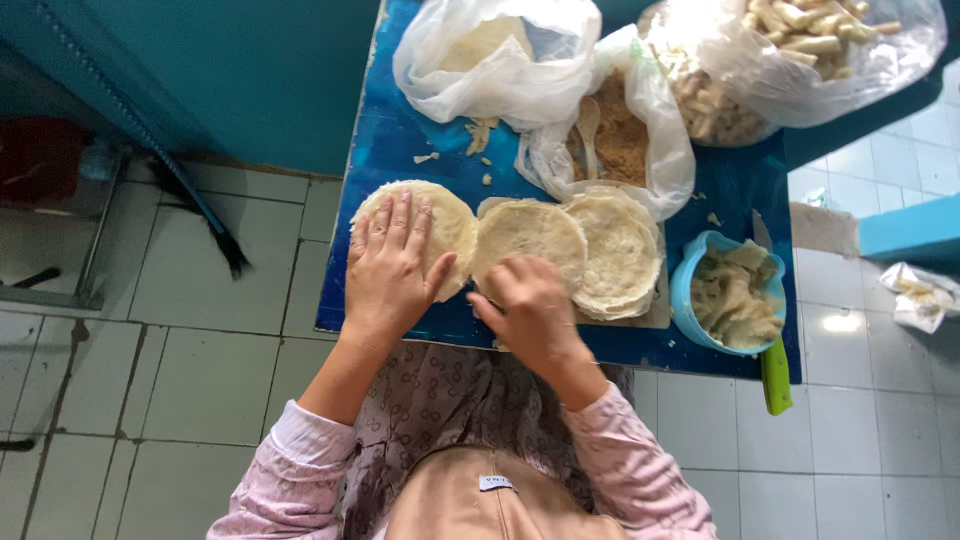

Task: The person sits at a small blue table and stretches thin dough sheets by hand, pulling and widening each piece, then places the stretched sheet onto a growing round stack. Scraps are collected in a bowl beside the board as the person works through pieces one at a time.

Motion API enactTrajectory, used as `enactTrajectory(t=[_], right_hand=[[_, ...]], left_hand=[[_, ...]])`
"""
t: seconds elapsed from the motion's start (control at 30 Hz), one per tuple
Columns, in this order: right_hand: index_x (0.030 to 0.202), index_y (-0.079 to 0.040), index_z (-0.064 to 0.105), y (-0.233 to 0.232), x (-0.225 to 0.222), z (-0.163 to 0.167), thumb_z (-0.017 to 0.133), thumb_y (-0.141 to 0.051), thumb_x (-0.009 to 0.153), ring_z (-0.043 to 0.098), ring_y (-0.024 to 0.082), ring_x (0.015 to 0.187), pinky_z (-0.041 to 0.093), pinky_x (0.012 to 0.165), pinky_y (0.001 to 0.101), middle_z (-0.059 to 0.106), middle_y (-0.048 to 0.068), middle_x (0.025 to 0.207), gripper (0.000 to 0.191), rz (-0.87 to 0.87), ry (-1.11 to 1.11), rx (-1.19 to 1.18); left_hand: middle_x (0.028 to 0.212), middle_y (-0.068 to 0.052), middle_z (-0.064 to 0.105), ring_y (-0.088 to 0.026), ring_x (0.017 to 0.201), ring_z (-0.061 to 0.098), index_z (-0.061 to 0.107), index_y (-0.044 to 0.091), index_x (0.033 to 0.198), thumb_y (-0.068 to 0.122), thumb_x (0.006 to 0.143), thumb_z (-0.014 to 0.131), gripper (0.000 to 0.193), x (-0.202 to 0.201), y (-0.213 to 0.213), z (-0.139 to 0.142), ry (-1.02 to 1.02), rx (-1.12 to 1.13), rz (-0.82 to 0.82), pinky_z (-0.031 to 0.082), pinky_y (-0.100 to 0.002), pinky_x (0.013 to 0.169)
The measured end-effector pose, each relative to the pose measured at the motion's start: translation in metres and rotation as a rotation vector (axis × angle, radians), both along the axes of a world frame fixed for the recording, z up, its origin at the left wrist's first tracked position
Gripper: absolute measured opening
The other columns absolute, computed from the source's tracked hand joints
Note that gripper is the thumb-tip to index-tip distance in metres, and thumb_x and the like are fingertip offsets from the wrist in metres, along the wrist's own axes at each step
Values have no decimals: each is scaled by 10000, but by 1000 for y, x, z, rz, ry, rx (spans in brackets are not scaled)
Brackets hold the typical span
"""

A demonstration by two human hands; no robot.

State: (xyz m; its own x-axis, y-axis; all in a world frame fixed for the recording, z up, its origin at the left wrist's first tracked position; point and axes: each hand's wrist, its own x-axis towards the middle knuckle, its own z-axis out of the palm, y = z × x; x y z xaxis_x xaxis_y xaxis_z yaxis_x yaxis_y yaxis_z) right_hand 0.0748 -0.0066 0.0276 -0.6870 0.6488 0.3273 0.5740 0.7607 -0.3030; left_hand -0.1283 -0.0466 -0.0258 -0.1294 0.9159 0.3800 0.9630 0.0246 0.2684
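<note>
Round pale flatbreads (530, 240): three groups are lying in a row.
Clear plastic bags (495, 60): three are sitting open.
Blue plastic bowl (690, 270): one is standing.
Bare hands (388, 275): two are working.

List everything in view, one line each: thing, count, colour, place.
blue table: one, blue, centre.
round flat wrappers: three spots, pale cream, table's near half; the right one looks stacked.
clear plastic bags: three, with pale and brown food, far edge.
blue plastic bowl: one, pale pieces inside, right of the wrappers.
green-handled knife: one, by the bowl.
white tiled floor: around the table.
left hand: flat on the left wrapper.
right hand: fingers curled at the middle wrapper's near edge.
</note>
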Motion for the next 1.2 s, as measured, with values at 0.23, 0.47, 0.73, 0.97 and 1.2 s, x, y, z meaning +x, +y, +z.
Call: enactTrajectory(t=[0.23, 0.47, 0.73, 0.97, 1.2], right_hand=[[889, -35, 652, 16, 8, -31, 672, -73, 918, 671, 198, 858, 543, 795, 303, 686, 96, 926, 52, -175, 521, -159], [928, -19, 655, 40, 68, 2, 668, -50, 931, 652, 93, 847, 522, 762, 232, 728, 83, 1041, 34, -180, 1407, -1037], [1002, 9, 674, 10, 58, 16, 678, -36, 979, 632, 102, 845, 519, 751, 238, 668, 85, 1119, 51, -180, 1370, -995], [1005, 50, 672, -5, 55, 9, 688, 5, 964, 654, 108, 971, 543, 847, 236, 622, 73, 1178, 63, -141, 1118, -935], [971, 39, 678, -17, 70, 5, 693, -14, 980, 646, 100, 861, 529, 767, 224, 606, 49, 1056, 56, -198, 997, -984]], left_hand=[[1597, -179, 454, -337, 1498, 390, 509, 72, 1527, 578, 1050, 469, 696, 0, 0, -2, -3, -3, -4, 234, -502, 1241], [1569, -255, 461, -397, 1502, 395, 461, -3, 1521, 335, 1041, 657, 619, 9, -13, 35, -230, 393, -60, 275, -550, 1251], [1340, -151, 683, -240, 1162, 709, 554, 11, 1432, 95, 954, 734, 518, 116, -16, 58, -1367, 8, -437, 609, -337, 941], [1258, -112, 640, -194, 1116, 736, 589, -19, 1350, 38, 952, 711, 420, 126, -14, 44, -1415, 50, -290, 645, -282, 866], [1131, -89, 706, -124, 995, 692, 641, -30, 1381, 48, 1015, 682, 376, 127, -30, 25, -1649, -66, -326, 578, -244, 857]])
